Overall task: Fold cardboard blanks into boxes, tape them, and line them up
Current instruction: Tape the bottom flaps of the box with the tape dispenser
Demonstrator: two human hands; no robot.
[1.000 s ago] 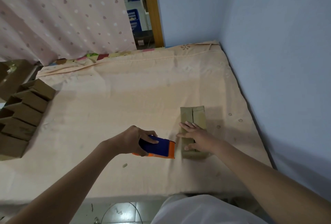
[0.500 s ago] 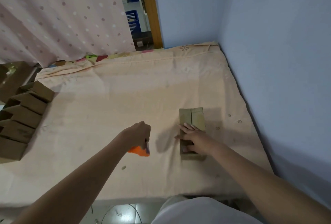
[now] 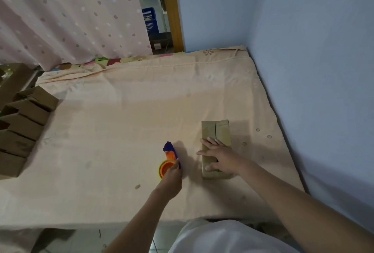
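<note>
The cardboard box (image 3: 216, 147) lies flat on the bed (image 3: 125, 123), toward its right side and near the front edge, long axis running away from me. The seam between the two closed flaps shows along its far half.

My right hand (image 3: 219, 156) rests on top of the near half of the box. Fingers (image 3: 210, 141) straight and spread, pointing away from me, thumb out past the left edge of the box; palm pressing down, nothing gripped.

My left hand (image 3: 172, 175) is just left of the box, apart from it, clenched around the tape dispenser (image 3: 169, 158). The orange tape wheel sits at my fingers; the purple end points away from me (a dark shadow lies on the sheet to its right). Whether the dispenser touches the sheet, I cannot tell.

A small scrap (image 3: 137, 186) lies on the sheet left of my left wrist.

Farther out, at the left edge of the bed, a row of folded boxes (image 3: 24, 123) stands side by side, well apart from the one under my hand. Their open tops face left, partly out of view.

Behind the bed: a pink dotted curtain (image 3: 66, 14) at left, a wooden door frame (image 3: 171, 10), a blue basket (image 3: 149, 20) seen through the gap, and a blue wall (image 3: 303, 50) along the right side.
</note>
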